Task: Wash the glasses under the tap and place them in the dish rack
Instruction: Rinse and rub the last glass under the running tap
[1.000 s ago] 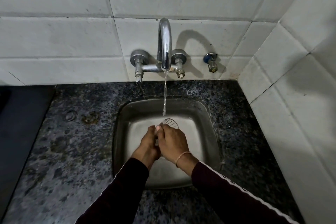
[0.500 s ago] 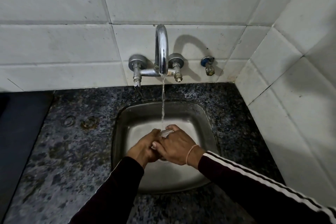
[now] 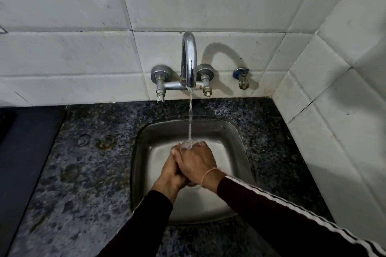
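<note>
A clear glass (image 3: pixel 189 144) shows only as a small rounded part above my fingers, right under the water stream. My left hand (image 3: pixel 172 170) and my right hand (image 3: pixel 197 161) are wrapped together around it over the steel sink (image 3: pixel 236 152); most of the glass is hidden by my fingers. The chrome tap (image 3: pixel 189 62) on the tiled wall runs a thin stream straight down onto the glass. No dish rack is in view.
Speckled dark granite counter (image 3: pixel 83 173) surrounds the sink. A dark flat surface (image 3: pixel 23 152) lies at the far left. White tiled walls stand behind and close on the right, with a small extra valve (image 3: pixel 242 78) right of the tap.
My hands have moved up and back so the glass sits directly under the stream. The right hand has closed further over the left, covering more of the glass.
</note>
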